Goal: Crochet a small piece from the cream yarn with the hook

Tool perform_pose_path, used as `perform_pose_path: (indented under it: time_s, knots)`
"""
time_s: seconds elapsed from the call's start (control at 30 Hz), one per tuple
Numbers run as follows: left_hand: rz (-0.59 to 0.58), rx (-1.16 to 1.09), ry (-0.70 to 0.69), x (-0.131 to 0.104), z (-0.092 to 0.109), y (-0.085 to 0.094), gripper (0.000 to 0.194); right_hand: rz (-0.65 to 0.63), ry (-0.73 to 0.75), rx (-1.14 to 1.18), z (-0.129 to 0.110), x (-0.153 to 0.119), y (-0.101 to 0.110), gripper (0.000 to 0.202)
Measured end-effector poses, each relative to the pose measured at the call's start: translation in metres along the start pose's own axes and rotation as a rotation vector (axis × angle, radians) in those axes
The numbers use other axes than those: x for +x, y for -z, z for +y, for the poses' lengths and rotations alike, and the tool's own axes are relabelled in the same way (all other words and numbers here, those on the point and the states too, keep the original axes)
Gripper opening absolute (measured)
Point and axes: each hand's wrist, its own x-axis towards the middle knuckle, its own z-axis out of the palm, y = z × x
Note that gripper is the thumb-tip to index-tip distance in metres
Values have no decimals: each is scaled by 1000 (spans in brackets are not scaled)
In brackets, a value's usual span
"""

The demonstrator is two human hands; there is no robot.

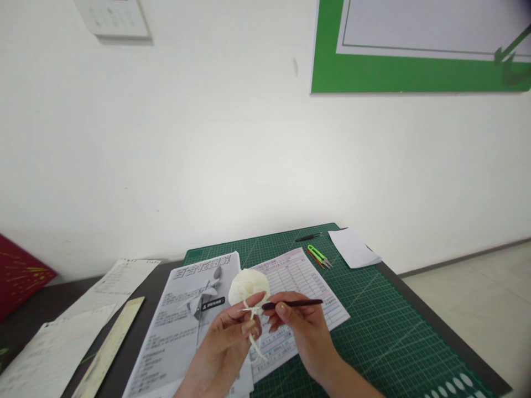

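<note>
Head view — left hand point(232, 337) pinching pale yarn point(258, 344); right fingers closed round dark-handled hook point(296, 303).

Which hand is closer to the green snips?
Right: the right hand is on the near side of the thread snips; the left hand is farther off, to the left.

Hands numbered two: left hand point(226, 342), right hand point(305, 334). Yarn ball point(249, 284) was one; hanging yarn tail point(257, 346), one; dark-handled hook point(296, 303), one. Green snips point(317, 254) came to one pair, red stick point(315, 258) one, slim black tool point(308, 237) one. Cutting mat point(385, 326) was one. Sheet with flower picture point(174, 331) was one, sheet with printed grid point(327, 301) one, blank white paper point(352, 247) one stack or sheet, unclear which. Lined sheets point(62, 345) at left showed at least two. Flat pale strip point(110, 348) was one, red item point(20, 273) one. Wall panel point(114, 16) was one, green-bordered board point(373, 74) one.
</note>
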Motion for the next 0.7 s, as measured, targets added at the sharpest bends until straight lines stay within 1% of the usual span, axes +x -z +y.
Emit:
perform_pose_path:
  time_s: [0.13, 0.3, 0.47, 0.6, 0.7]
  knots:
    - [16, -31, 6, -1, 3, 2, 38, 4, -28, 36, -6, 3, 3, 11]
    - [-12, -17, 13, -2, 7, -1, 38, 9, -34, 51, -11, 5, 6, 10]
    - [-37, -13, 57, -3, 9, -3, 37, 3, -38, 49, -13, 7, 8, 10]
    - [-72, 39, 94, -4, 13, -3, 33, -21, -42, 28, -14, 8, 10, 10]
    - [-76, 82, 121, -5, 17, -2, 31, -47, -38, -4, -16, 8, 11, 9]
